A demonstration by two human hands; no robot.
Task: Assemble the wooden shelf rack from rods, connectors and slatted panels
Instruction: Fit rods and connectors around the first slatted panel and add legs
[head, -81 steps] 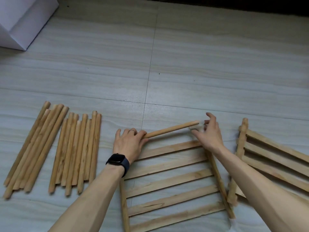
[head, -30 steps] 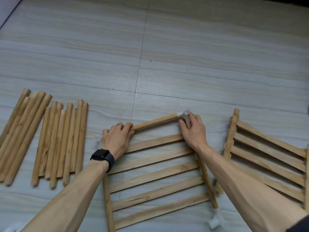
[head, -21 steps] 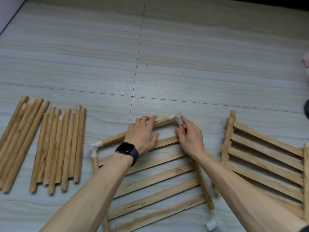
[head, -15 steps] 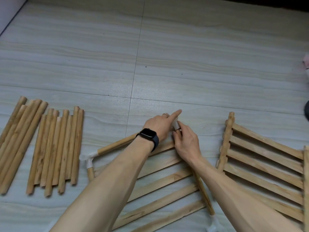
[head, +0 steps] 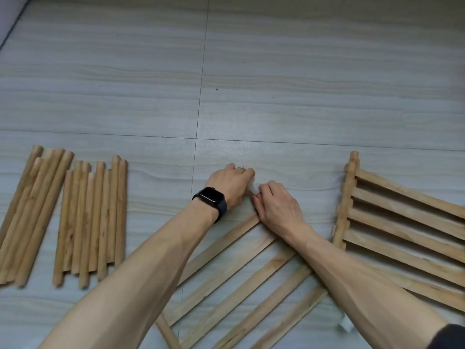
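The white corner connector (head: 253, 188) sits at centre frame, at the upper corner of the slatted panel (head: 241, 270), whose slats run diagonally toward lower left. The left hand (head: 230, 186) and right hand (head: 279, 207) flank it, each grip closed on it with curled fingers.

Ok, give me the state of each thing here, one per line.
Left hand: grips the white connector.
Right hand: pinches the same connector.
Near slatted panel: flat on the floor, under both forearms.
Right slatted panel: lying untouched.
Loose rods: two bunches lying at left, untouched.
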